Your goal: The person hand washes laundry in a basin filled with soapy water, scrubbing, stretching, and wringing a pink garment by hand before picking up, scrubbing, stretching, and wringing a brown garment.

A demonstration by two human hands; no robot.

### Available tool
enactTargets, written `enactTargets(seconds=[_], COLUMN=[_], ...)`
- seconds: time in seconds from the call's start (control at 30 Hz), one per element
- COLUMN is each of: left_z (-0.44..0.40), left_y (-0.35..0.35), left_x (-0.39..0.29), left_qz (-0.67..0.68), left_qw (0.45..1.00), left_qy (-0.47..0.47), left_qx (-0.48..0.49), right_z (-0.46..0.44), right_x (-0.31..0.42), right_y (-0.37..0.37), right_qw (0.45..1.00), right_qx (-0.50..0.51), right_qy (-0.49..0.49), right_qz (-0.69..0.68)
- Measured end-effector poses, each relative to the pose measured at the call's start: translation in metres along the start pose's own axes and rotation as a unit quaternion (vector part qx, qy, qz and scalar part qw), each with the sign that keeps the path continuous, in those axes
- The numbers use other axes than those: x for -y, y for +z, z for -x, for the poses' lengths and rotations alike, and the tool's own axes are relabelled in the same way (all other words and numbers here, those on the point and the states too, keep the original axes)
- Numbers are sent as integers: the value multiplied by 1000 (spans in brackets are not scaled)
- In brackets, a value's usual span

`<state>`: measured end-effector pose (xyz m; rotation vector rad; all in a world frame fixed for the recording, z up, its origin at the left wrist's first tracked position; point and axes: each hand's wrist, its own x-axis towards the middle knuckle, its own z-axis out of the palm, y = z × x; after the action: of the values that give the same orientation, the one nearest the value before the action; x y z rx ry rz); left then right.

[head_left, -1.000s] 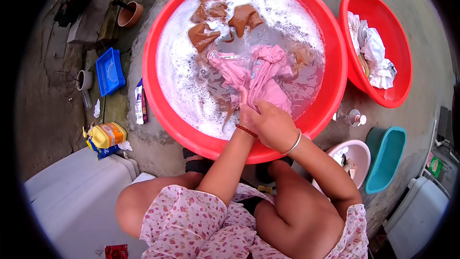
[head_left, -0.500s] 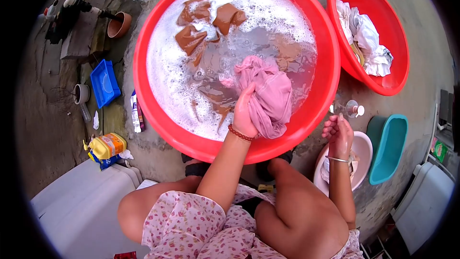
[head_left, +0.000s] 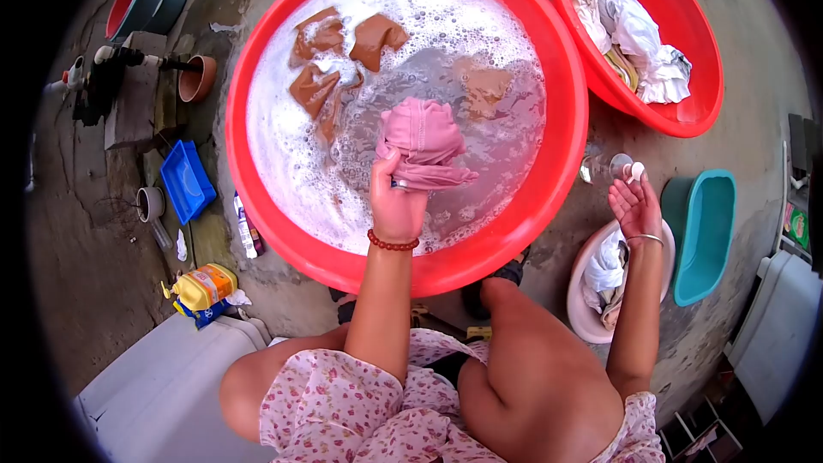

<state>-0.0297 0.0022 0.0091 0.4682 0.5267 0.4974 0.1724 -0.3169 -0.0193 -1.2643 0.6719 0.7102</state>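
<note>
My left hand grips a bunched, wet pink cloth with a visible seam, above the soapy water. Below it is the large red basin, filled with foam and murky water. Brown cloth partly floats at its far left, and another brown patch shows under the surface. Out to the right, my right hand is palm up with its fingers apart, holding nothing. Just beyond its fingertips is a clear bottle with a white cap.
White laundry lies in a second red basin at the upper right. A pale pink basin with cloths sits below my right hand, beside a teal tub. On the left are a blue tray and a yellow jug.
The pink cloth has moved left and been turned and bunched in my left hand. My right hand has shifted right and turned palm up, its fingers spreading. The view has shifted slightly.
</note>
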Motion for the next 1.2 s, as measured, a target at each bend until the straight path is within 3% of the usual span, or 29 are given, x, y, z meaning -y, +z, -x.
enactTargets(seconds=[0.13,0.4,0.87,1.13,1.2], left_z=[1,9,9,5,1], left_y=[1,0,8,15,11], left_x=[7,29,16,8,7], left_qz=[68,32,-22,102,122], left_qw=[997,996,997,992,991], left_qy=[-33,-83,-60,-17,-25], left_qx=[-11,-27,44,68,39], right_z=[-12,-14,-16,8,21], right_x=[-6,-10,-14,-28,-43], right_y=[-3,4,3,26,38], right_qw=[1000,999,999,993,995], right_qx=[16,4,12,-61,69], right_qy=[-23,-41,-34,-48,0], right_qz=[9,3,9,94,71])
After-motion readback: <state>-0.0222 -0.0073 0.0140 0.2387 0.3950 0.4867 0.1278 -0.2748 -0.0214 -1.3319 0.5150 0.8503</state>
